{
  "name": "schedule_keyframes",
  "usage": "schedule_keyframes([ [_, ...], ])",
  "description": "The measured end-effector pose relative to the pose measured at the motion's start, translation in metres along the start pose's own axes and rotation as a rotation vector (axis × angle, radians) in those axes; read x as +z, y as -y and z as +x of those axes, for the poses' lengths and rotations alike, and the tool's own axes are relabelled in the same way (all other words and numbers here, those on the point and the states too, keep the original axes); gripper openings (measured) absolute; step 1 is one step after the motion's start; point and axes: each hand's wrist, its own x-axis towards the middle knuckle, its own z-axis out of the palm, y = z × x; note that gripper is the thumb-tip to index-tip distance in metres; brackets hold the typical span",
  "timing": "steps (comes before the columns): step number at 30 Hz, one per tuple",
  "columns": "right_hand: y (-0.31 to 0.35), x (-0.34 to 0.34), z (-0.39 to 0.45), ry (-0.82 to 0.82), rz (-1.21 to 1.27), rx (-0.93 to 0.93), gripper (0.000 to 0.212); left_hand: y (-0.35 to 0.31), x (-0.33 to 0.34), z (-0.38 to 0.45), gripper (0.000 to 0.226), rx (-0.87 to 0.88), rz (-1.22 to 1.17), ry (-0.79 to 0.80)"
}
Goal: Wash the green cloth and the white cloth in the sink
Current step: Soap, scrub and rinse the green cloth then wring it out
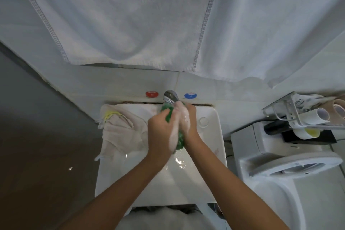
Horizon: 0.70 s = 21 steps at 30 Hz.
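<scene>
A: From the head view, where does the wash stand?

B: I'd say mid-way through the first piece. The green cloth (pixel 180 141) is bunched between both hands over the sink (pixel 211 188), right under the tap (pixel 170 97). The left hand (pixel 161 132) has its grip curled round the cloth, and the right hand (pixel 187 119) clamps it from the other side. There's white lather on the fingers and the cloth, so it looks like the soaping or rubbing stage. Rinsing and wringing are probably yet to come.

A: And the white cloth?

B: The white cloth (pixel 121 130) lies crumpled over the sink's left rim, partly in the basin, with no hand on it. Whether it's been washed, I can't tell; my guess is it waits its turn.

A: Is water running?

B: Hard to say. The basin is wet and glistening, but the hands hide any stream.

A: Counts?

B: Two cloths to wash, one green and one white. Two hands, both on the green. One tap, with two knobs on the wall behind, one red (pixel 152 93) and one blue (pixel 190 95). One big towel (pixel 130 20) hangs above. One toilet (pixel 287 166) stands to the right.
</scene>
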Motion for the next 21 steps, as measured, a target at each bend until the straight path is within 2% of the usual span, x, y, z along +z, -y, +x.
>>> schedule_keyframes([
  [3, -0.011, 0.005, -0.007, -0.010, -0.051, -0.017, 0.025, 0.012, 0.001, 0.031, 0.037, -0.097, -0.048, -0.056],
  [5, -0.019, 0.006, -0.008, -0.047, -0.104, -0.125, 0.025, 0.017, 0.003, 0.029, 0.037, -0.113, -0.028, -0.066],
  [9, -0.020, 0.006, -0.004, -0.105, -0.157, -0.183, 0.033, 0.007, -0.002, 0.004, 0.043, -0.052, -0.011, -0.075],
  [12, -0.018, 0.007, 0.003, -0.159, -0.095, -0.104, 0.032, 0.007, -0.004, -0.006, 0.037, 0.018, 0.007, 0.005],
  [14, -0.019, 0.005, -0.001, -0.122, -0.070, -0.086, 0.031, 0.012, -0.003, 0.002, 0.034, -0.016, 0.021, -0.006],
  [17, -0.018, 0.004, -0.011, 0.003, -0.067, -0.158, 0.027, 0.021, 0.000, 0.027, 0.040, -0.123, -0.020, -0.083],
  [21, -0.003, -0.003, 0.006, -0.061, 0.018, -0.139, 0.039, 0.007, 0.007, 0.009, 0.031, -0.044, -0.065, 0.020],
])
